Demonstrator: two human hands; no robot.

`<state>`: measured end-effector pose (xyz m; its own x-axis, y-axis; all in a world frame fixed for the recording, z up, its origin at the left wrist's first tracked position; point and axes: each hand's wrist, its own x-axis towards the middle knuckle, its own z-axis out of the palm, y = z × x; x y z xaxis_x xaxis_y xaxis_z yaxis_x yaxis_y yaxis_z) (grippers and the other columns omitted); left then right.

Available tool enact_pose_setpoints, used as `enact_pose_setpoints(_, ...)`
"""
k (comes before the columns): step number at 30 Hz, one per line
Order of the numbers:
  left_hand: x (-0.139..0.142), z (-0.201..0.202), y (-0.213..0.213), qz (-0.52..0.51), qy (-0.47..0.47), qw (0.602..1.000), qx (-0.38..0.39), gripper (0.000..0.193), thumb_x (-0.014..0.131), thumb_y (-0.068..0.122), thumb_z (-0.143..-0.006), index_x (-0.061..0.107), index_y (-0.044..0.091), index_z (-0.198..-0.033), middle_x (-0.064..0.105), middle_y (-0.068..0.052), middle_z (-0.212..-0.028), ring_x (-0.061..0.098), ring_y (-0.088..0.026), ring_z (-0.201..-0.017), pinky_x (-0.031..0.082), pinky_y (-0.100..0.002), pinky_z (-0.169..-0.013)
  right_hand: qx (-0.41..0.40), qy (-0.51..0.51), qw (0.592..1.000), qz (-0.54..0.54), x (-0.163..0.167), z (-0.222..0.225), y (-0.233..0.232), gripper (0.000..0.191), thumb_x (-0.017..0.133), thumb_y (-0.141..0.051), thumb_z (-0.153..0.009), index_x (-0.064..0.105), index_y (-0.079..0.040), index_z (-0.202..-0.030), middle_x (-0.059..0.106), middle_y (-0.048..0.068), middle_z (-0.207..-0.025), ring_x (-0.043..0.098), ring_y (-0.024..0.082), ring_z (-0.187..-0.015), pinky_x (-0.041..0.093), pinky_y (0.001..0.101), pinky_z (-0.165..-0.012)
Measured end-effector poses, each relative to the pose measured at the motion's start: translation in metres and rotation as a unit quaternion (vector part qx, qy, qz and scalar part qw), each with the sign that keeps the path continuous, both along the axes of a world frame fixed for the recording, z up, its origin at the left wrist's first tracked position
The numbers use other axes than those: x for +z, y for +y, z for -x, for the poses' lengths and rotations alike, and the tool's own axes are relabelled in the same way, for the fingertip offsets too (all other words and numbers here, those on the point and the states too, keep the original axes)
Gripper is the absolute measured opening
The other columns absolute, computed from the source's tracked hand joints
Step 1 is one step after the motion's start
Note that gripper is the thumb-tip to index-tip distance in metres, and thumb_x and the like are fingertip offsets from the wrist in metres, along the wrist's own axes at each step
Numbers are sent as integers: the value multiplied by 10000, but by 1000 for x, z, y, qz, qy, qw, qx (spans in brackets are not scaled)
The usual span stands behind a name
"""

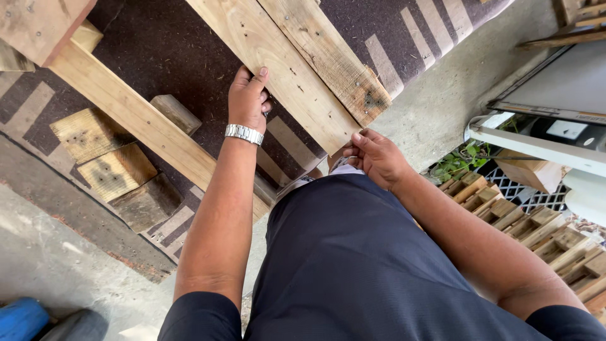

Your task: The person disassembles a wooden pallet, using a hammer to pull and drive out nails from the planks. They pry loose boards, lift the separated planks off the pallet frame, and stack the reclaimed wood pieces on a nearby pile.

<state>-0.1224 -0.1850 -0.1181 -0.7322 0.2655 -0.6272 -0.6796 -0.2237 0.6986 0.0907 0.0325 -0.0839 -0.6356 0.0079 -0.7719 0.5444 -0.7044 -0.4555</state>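
My left hand (249, 98), with a silver watch at the wrist, grips the near edge of a long pale wooden plank (278, 69), thumb on top. My right hand (377, 156) holds the near end corner of the same plank. A second, more weathered plank (328, 53) with nail marks lies against its right side. Both planks run diagonally over a dark felt mat with pale stripes (158, 44). My dark shirt fills the lower middle of the view.
Another long beam (132, 113) crosses the mat at left, with several short wood blocks (117, 170) beside it. A wooden pallet (543, 233) and green weeds lie at right, under a white frame (543, 148). Concrete floor surrounds the mat; a blue object (22, 316) sits bottom left.
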Motion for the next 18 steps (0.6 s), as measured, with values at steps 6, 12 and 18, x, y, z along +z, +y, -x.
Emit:
enact_pose_setpoints(6,8,1,2,4,-4,1000,15,210,706,186,-963,667,111,-1155,612,79,-825,388,-3,-534,349,-180,-453,-42,-38,996,71,0,6,2,344,625,-331,-999,628,-48,-1194,690,93,-1126,658,214,-989,550,387,-864)
enact_pose_setpoints(12,-5,17,-1,50,137,989,-28,462,766,220,-880,648,46,-1292,730,-5,-1079,677,-52,-907,586,-239,-821,-59,-65,994,68,6,14,2,366,593,-326,-989,618,-44,-1221,699,115,-1168,672,261,-1050,535,433,-934)
enact_pose_setpoints(18,-32,76,-15,136,65,989,0,628,724,481,-840,606,121,-1341,720,8,-1069,602,-63,-790,515,-232,-640,-26,-36,998,45,1,24,-4,407,574,-335,-1023,581,-20,-1280,672,124,-1206,648,260,-1055,507,417,-947)
